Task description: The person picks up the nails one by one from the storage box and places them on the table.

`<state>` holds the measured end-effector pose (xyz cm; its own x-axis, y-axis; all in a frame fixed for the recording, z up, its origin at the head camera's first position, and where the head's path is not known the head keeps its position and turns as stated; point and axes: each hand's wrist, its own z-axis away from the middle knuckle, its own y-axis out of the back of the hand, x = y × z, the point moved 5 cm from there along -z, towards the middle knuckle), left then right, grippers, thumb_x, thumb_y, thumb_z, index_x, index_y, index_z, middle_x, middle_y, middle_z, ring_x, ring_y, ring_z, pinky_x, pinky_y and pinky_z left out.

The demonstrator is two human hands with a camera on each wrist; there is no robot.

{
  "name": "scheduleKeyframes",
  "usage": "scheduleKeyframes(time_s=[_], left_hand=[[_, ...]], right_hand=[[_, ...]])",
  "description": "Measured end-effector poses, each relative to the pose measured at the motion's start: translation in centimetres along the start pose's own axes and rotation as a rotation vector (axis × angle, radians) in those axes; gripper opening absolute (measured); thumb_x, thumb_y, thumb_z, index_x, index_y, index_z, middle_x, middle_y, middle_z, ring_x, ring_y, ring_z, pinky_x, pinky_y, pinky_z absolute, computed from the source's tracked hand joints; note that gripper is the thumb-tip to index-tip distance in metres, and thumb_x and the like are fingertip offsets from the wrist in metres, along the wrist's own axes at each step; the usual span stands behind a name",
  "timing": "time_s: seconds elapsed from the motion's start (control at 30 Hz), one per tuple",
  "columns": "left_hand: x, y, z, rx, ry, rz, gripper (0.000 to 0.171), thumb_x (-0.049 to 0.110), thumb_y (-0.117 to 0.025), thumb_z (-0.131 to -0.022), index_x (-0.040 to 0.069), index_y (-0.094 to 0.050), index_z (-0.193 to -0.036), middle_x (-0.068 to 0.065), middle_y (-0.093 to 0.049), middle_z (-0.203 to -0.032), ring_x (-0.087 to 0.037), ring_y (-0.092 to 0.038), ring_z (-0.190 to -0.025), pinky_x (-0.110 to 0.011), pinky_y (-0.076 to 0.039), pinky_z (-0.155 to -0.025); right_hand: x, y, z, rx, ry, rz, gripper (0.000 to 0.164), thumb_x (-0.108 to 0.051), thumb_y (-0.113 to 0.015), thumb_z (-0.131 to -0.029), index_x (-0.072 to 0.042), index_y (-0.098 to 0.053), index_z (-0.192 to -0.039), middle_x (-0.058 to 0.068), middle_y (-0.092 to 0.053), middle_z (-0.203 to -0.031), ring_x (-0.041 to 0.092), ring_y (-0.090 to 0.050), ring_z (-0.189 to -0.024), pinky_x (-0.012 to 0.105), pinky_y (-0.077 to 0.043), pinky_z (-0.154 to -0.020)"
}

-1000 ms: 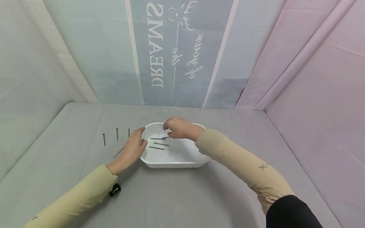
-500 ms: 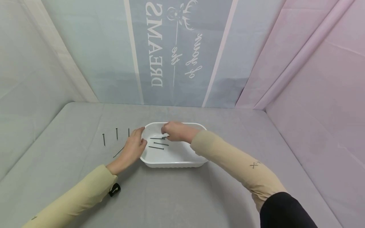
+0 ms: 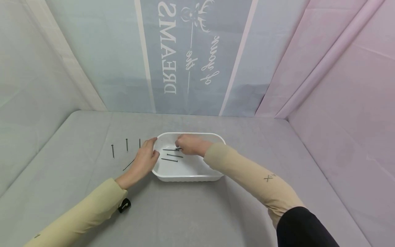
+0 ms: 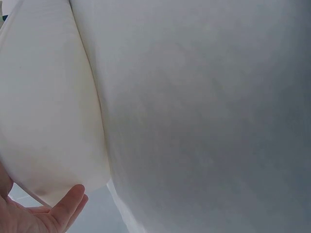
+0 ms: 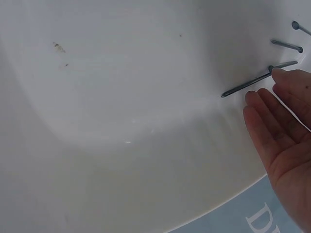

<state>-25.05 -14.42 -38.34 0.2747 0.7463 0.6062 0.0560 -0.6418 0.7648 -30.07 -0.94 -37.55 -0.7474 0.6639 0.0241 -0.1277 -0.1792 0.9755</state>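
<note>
Lying on the grey table [image 3: 191, 212] at the far left, four dark loose nails [image 3: 112, 151] are seen, two of them partly covered by the left hand [image 3: 143, 158]. That hand is reached forward from its pale sleeve [image 3: 80, 209] and is laid at the tray's left rim, fingers extended, thumb spread apart. Inside the white tray [image 3: 191, 178], four tray nails [image 3: 175, 156] are gathered toward the left half, two of them crossing or touching. From the right, the right hand [image 3: 190, 144] is lowered into the tray, its wrist bent and its fingers pointed left and down; in the right wrist view the fingers are loosely extended, the thumb tip is held right at a nail head, and nothing is grasped. Compared with a second ago, the right hand is lowered from over the far rim to the nails, while the left hand and all visible nails are left unmoved.
</note>
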Motion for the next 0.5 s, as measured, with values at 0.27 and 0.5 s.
scheduleKeyframes(time_s=[0.27, 0.5], left_hand=[[-0.03, 0.00, -0.03, -0.004, 0.002, 0.009, 0.048, -0.001, -0.044, -0.086, -0.012, -0.035, -0.131, -0.031, -0.044, -0.122, -0.037, -0.049, -0.108, -0.045, -0.047, -0.083], [-0.03, -0.02, -0.01, -0.009, 0.017, -0.002, 0.049, -0.001, -0.045, -0.085, -0.012, -0.034, -0.131, -0.031, -0.044, -0.123, -0.039, -0.048, -0.112, -0.046, -0.046, -0.086]], right_hand=[[-0.21, -0.34, -0.10, 0.014, 0.016, 0.026, 0.012, -0.001, -0.058, -0.083, -0.005, -0.066, -0.090, 0.005, -0.063, -0.085, 0.016, -0.053, -0.072, 0.028, -0.046, -0.069], [-0.27, -1.01, -0.34, 0.029, 0.024, 0.076, 0.010, -0.002, -0.057, -0.084, -0.008, -0.065, -0.085, 0.004, -0.061, -0.082, 0.017, -0.054, -0.071, 0.029, -0.046, -0.067]])
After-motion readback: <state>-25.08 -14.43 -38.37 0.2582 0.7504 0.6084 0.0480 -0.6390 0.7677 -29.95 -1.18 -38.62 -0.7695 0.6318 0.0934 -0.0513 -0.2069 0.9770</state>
